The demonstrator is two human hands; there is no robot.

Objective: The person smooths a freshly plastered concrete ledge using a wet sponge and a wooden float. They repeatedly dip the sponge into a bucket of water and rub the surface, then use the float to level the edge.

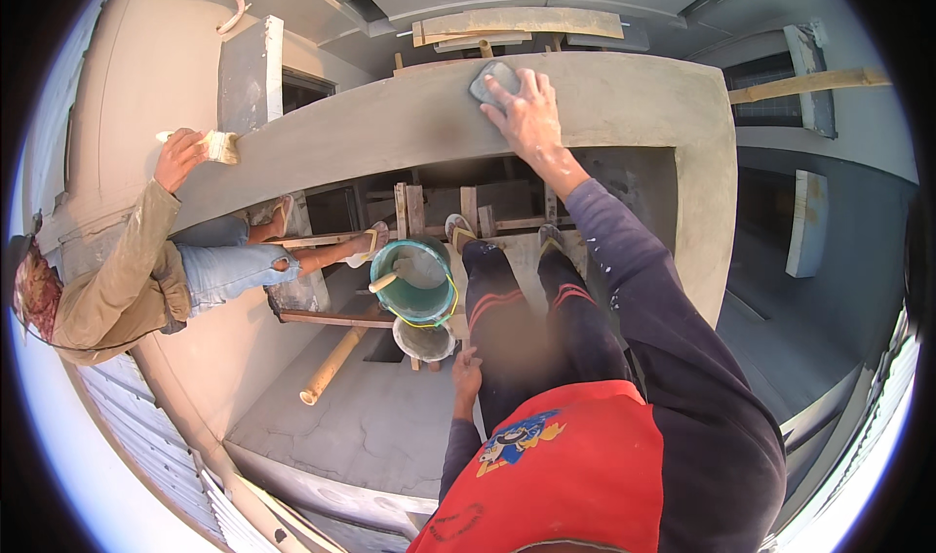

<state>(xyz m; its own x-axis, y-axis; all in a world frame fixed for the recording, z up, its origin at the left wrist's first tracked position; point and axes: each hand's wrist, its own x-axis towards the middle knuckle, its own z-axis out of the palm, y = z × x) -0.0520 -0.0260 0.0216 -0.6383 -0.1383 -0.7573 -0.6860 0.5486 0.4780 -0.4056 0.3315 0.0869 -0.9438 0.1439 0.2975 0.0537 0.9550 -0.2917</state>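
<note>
head | right hand [533, 119] grasps grey pad [492, 78], fingers over its back, at beam's [624, 95] far edge | left hand [468, 377] near side, curled, can't tell if holding | pad likely light, softish, slick if wet; grip side edges

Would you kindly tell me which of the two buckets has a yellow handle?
The green bucket, higher in the view, has it; the pale bucket, partly hidden behind it, shows none.

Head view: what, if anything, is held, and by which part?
The right hand holds a grey pad, fingers over its right side. Nothing held shows in the left hand.
</note>
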